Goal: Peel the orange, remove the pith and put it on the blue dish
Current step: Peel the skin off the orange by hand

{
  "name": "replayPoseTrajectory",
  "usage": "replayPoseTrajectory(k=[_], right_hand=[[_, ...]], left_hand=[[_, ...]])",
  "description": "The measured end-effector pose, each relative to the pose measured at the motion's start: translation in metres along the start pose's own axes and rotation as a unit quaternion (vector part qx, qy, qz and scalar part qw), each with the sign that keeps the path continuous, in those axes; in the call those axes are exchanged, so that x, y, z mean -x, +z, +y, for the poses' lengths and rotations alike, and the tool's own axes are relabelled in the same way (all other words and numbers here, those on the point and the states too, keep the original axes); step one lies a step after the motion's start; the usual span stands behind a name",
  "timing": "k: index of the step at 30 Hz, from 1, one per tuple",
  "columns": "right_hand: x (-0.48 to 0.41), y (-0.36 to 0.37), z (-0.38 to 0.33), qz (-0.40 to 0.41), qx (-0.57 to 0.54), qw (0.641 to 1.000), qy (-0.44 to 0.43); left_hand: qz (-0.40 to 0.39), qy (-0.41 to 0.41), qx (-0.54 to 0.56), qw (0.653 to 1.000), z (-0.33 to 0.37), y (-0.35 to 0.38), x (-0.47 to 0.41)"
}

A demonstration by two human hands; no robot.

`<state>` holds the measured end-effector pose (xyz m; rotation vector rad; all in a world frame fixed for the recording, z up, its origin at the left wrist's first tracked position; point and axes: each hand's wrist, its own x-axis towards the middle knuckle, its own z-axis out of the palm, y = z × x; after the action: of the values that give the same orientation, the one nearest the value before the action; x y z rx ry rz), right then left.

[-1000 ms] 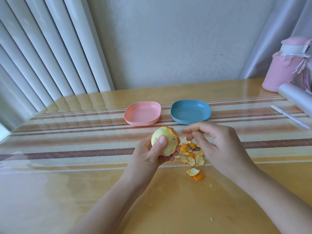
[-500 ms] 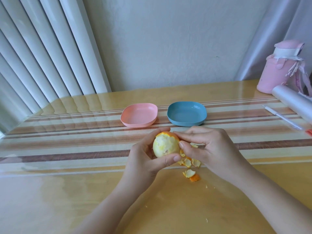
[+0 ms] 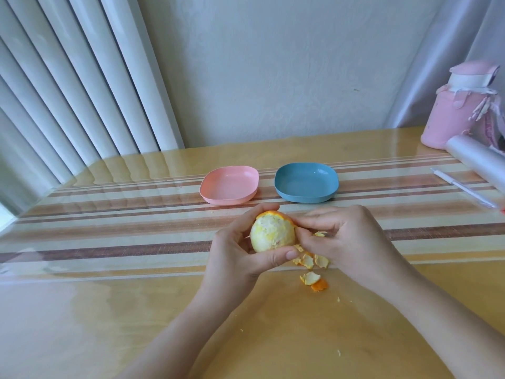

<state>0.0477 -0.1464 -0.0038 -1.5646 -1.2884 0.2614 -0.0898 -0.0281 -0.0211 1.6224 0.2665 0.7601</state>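
Note:
A mostly peeled orange [image 3: 273, 234], pale with white pith and a strip of orange rind along its top edge, is held above the table. My left hand [image 3: 240, 253] grips it from the left and below, thumb across its lower front. My right hand [image 3: 347, 239] touches its right side, fingertips pinching at the rind edge. Several torn peel pieces [image 3: 311, 262] lie on the table under my right hand, two more [image 3: 314, 280] a little nearer. The blue dish [image 3: 306, 182] stands empty beyond the hands.
A pink dish [image 3: 229, 184] sits left of the blue one. At the far right stand a pink bottle [image 3: 453, 110], a clear plastic roll [image 3: 481, 162] and a white pen [image 3: 464, 191]. White vertical blinds [image 3: 68, 77] hang at the left.
My right hand has come from above the peel pile onto the orange's right side. The left hand turned the orange, so its pithy face now shows.

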Motion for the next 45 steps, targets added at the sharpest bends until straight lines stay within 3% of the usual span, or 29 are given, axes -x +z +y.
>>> replayPoseTrajectory(k=[2, 3, 7, 14, 20, 26, 28, 30, 35, 40, 45], right_hand=[[-0.001, -0.005, -0.004, -0.071, -0.106, 0.990, 0.062], [0.000, -0.005, -0.005, -0.071, -0.106, 0.989, 0.068], [0.005, 0.006, -0.009, 0.028, 0.053, 0.997, 0.056], [0.004, 0.007, -0.011, 0.048, 0.070, 0.995, 0.045], [0.001, 0.003, -0.013, 0.036, 0.027, 0.992, 0.116], [-0.005, -0.007, -0.009, 0.039, -0.100, 0.980, 0.169], [-0.007, -0.010, -0.006, 0.053, -0.057, 0.984, 0.160], [-0.006, -0.012, -0.002, 0.062, 0.058, 0.989, 0.119], [-0.004, -0.008, 0.005, 0.045, 0.220, 0.974, 0.034], [-0.004, -0.008, 0.006, 0.079, 0.224, 0.971, 0.000], [-0.002, -0.005, 0.000, 0.036, 0.151, 0.988, 0.016]], left_hand=[[-0.006, 0.000, -0.005, 1.000, 0.000, -0.001, 0.000], [-0.008, 0.000, -0.008, 1.000, 0.000, -0.001, 0.000], [-0.009, -0.004, -0.012, 1.000, 0.000, 0.000, 0.000], [-0.022, -0.005, -0.004, 1.000, 0.003, -0.001, -0.001], [-0.033, -0.015, 0.025, 0.999, 0.005, 0.000, 0.000], [-0.060, -0.055, 0.096, 0.992, 0.006, 0.003, -0.001], [-0.044, -0.086, 0.099, 0.990, 0.005, 0.002, -0.003], [-0.033, -0.115, 0.122, 0.985, 0.003, -0.001, -0.005], [-0.039, -0.152, 0.233, 0.960, -0.002, -0.007, -0.009], [-0.057, -0.176, 0.201, 0.962, -0.001, -0.006, -0.008], [-0.073, -0.180, 0.177, 0.965, -0.002, -0.004, -0.007]])
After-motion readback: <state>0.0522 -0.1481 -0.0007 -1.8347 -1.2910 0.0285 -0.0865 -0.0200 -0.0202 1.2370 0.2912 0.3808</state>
